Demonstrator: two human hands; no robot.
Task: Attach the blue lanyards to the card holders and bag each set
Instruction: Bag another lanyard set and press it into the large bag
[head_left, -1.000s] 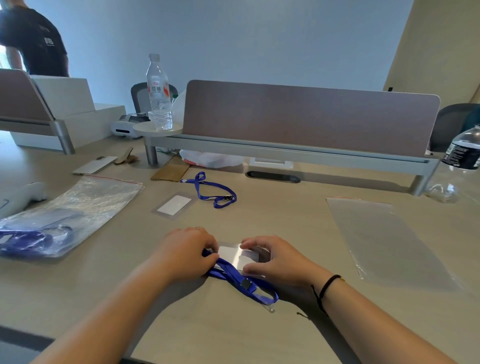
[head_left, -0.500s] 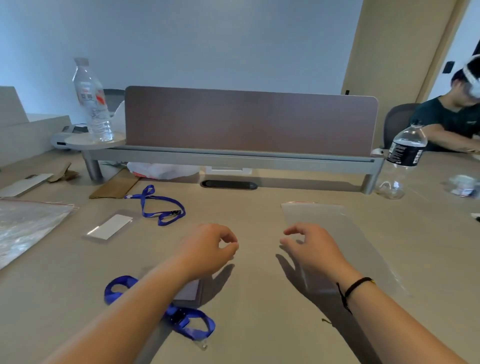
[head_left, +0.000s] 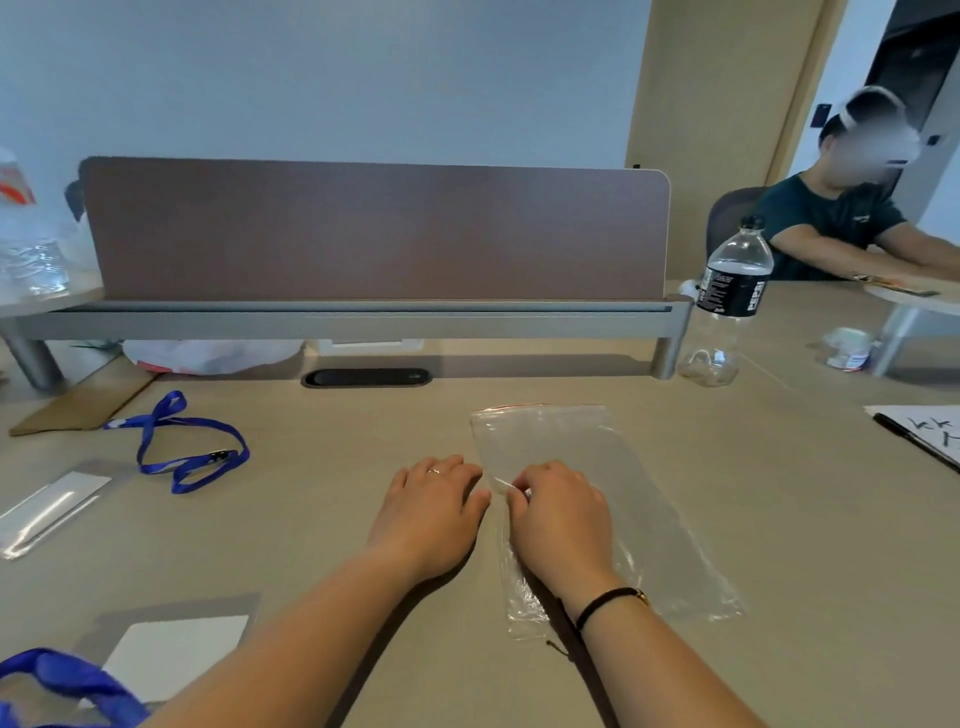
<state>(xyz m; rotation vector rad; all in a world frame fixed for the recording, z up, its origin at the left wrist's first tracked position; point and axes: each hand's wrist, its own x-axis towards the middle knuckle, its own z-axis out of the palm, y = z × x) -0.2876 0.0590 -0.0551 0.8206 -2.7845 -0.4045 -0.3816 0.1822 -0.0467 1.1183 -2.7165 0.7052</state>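
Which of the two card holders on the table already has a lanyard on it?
The near one at the bottom-left corner: a blue lanyard bunches at its left end. The far holder at the left edge lies bare, apart from the loose lanyard beyond it.

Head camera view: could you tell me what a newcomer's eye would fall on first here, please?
Two bare hands meet at the centre: the right hand pinches the left edge of a clear zip bag lying flat on the table, and the left hand rests beside it. A loose blue lanyard lies to the left, and a dark-labelled water bottle stands at the back right.
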